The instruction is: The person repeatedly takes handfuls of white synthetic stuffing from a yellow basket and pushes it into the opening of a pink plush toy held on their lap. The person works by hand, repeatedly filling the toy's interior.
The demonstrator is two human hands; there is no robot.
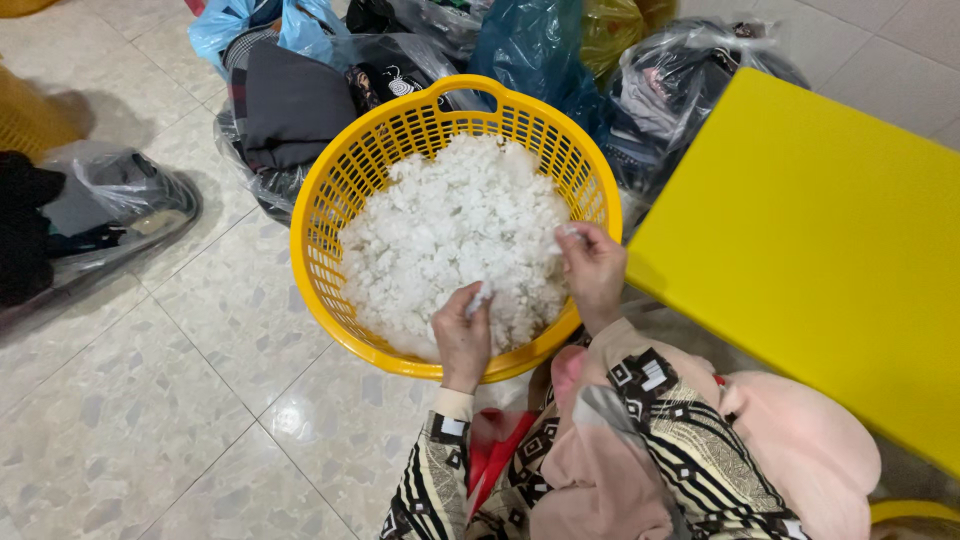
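A round yellow plastic basket [330,200] stands on the tiled floor, filled with white fluffy stuffing [450,220]. Both my hands reach into it from the near rim. My left hand [463,335] pinches a small white tuft of stuffing between its fingertips. My right hand [593,268] is closed on another bit of the stuffing near the basket's right side. My sleeves are patterned in black and beige.
A yellow tabletop [820,240] juts in at the right. Behind the basket lie several plastic bags of clothing: blue [235,25], teal [530,45], clear [680,80]. Another clear bag with dark cloth [100,205] lies at the left. A pink cloth [810,440] rests on my lap.
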